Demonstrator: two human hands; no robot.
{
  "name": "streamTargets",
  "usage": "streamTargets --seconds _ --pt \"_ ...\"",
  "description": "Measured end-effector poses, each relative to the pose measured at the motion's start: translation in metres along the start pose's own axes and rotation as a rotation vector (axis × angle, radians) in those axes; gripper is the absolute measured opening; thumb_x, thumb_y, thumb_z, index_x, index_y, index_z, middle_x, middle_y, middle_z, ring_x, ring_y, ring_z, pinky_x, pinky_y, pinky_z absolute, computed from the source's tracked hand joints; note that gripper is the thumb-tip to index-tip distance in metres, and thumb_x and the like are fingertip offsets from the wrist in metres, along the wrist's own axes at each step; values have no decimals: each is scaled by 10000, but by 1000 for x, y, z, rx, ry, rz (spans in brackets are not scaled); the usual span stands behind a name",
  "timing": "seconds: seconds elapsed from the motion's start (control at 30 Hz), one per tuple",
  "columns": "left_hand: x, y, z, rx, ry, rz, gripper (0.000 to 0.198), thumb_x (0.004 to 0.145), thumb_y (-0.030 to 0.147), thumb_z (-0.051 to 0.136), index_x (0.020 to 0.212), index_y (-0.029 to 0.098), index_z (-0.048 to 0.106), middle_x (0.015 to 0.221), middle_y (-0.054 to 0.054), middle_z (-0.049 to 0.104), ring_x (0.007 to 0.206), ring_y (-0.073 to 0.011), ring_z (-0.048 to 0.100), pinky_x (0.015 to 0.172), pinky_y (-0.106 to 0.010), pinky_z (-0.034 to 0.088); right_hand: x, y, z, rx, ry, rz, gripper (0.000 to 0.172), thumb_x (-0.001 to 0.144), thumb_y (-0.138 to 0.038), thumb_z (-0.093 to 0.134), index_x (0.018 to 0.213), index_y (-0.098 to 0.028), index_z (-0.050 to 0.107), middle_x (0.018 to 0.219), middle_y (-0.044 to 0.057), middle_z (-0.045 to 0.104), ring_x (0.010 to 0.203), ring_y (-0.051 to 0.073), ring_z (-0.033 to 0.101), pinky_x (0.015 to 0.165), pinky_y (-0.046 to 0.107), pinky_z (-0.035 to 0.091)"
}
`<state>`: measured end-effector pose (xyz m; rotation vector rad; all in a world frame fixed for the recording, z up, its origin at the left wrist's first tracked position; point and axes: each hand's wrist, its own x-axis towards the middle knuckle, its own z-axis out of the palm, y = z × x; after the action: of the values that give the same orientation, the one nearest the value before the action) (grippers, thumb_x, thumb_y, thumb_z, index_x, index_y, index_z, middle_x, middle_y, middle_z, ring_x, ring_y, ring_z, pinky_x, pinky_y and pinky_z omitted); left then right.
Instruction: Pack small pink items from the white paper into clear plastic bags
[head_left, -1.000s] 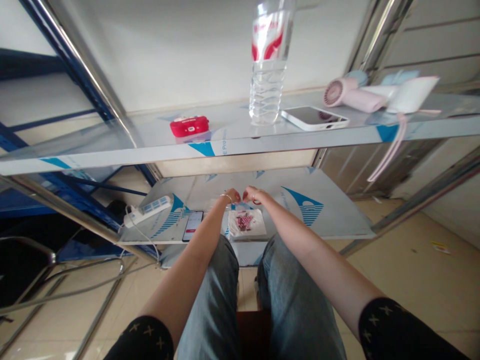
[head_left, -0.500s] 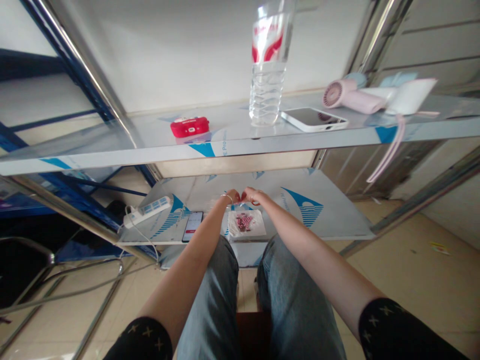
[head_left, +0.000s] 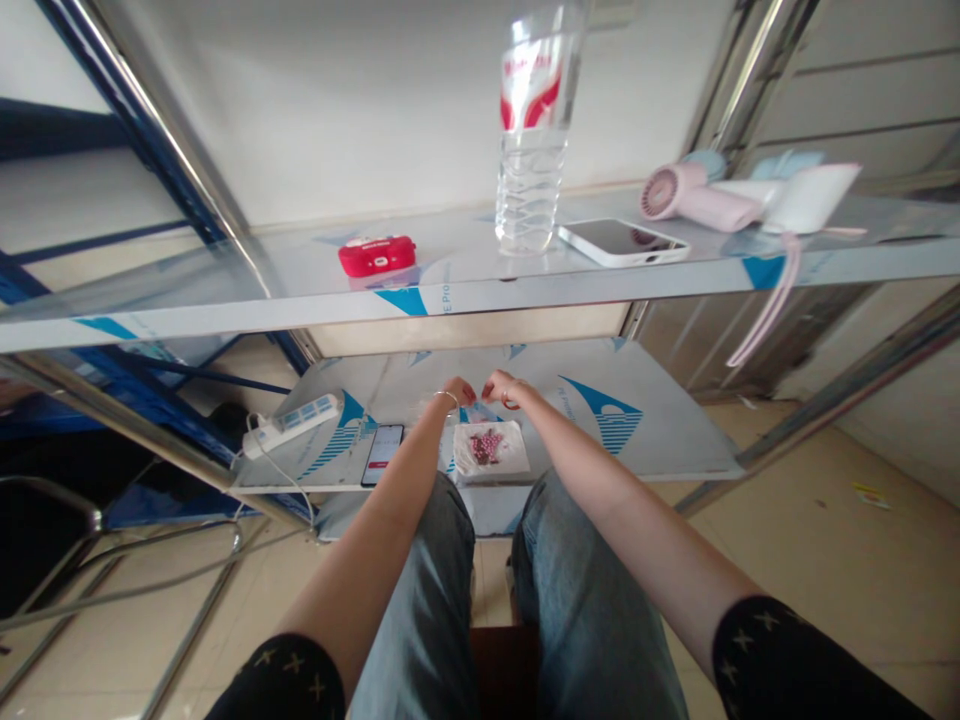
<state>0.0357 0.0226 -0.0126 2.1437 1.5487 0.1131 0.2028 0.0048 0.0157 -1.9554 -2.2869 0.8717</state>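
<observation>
Both hands are over the lower shelf, a small gap between them. My left hand (head_left: 459, 390), with a bracelet at the wrist, has its fingers closed at a small clear, bluish piece of plastic (head_left: 474, 410). My right hand (head_left: 500, 388) faces it with fingertips pinched at the same plastic's other side; what exactly the fingers hold is too small to make out. Just in front of the hands lies a white square packet (head_left: 510, 450) with a cluster of pink and dark red beads (head_left: 486, 447) on it. A phone with a lit screen (head_left: 383, 452) is beside my left forearm.
A white power strip (head_left: 292, 425) with a cable lies at the lower shelf's left. On the upper shelf (head_left: 300, 312) stand a red case (head_left: 377, 257), a water bottle (head_left: 529, 190), a white phone (head_left: 622, 242) and a pink handheld fan (head_left: 701, 198) with a hanging strap.
My hands have moved slightly apart, widening the gap between the fingertips. The view has shifted a little; the packet and phones rest as before.
</observation>
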Motion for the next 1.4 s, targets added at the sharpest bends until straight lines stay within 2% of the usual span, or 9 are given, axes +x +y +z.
streamTargets --seconds 0.23,0.4,0.5,0.57,0.83,0.97,1.1,1.27,1.4 --pt "-5 2 -1 50 -11 -42 315 876 70 756 1131 154 921 1000 -48 891 962 -174 776 847 -168 574 -5 -6 0 -47 14 -1 375 951 -124 844 1320 -144 907 1177 106 858 932 164 801 775 148 549" --pt "-7 5 0 25 -24 -52 220 869 67 777 1009 167 914 868 -29 866 897 -171 766 810 -161 569 -3 -4 1 -31 5 -6 349 910 -132 890 1256 -156 925 1127 92 859 875 148 785 721 130 515" --pt "-8 7 1 0 -27 -49 185 853 58 790 953 160 909 804 -37 845 863 -185 757 798 -184 578 -3 -2 2 -34 -21 -11 345 949 -140 847 1287 -138 914 1151 93 856 836 127 752 696 131 489" --pt "-9 8 1 -6 -33 -42 170 845 55 788 938 136 904 831 -59 852 854 -190 756 802 -201 587 -2 -1 2 -48 -34 -10 359 979 -153 813 1325 -129 905 1154 95 854 810 116 730 699 136 481" --pt "-12 16 -5 75 -94 -24 290 799 97 758 1026 179 920 971 -42 884 929 -183 784 902 -225 609 -1 -1 0 -38 -46 -14 351 966 -154 827 1306 -134 912 1159 81 854 778 88 687 693 124 460" --pt "-14 19 -5 73 -88 -42 300 811 79 731 1028 157 923 1028 -75 889 934 -188 775 887 -218 577 -3 -2 0 -16 -41 2 320 917 -145 865 1231 -138 927 1075 77 855 753 104 698 691 134 488" --pt "-14 18 -3 91 -66 -31 273 817 92 762 1019 179 924 959 -52 880 916 -195 767 824 -204 564 -6 -3 -1 -4 -48 -11 265 931 -112 835 1182 -124 921 1107 80 854 773 93 682 691 125 472" --pt "-11 16 -1 129 -19 -16 306 812 93 813 1074 195 935 877 -39 865 888 -194 750 813 -195 558 -11 -11 -1 -7 -29 26 266 953 -242 878 1173 -99 920 913 61 798 651 77 561 657 156 453" --pt "-8 18 0 178 14 -15 294 854 101 794 1104 140 945 960 -81 885 924 -221 779 875 -230 595 -11 -17 1 -36 -28 19 262 971 -295 879 1110 -75 906 802 47 732 626 78 528 654 174 450"
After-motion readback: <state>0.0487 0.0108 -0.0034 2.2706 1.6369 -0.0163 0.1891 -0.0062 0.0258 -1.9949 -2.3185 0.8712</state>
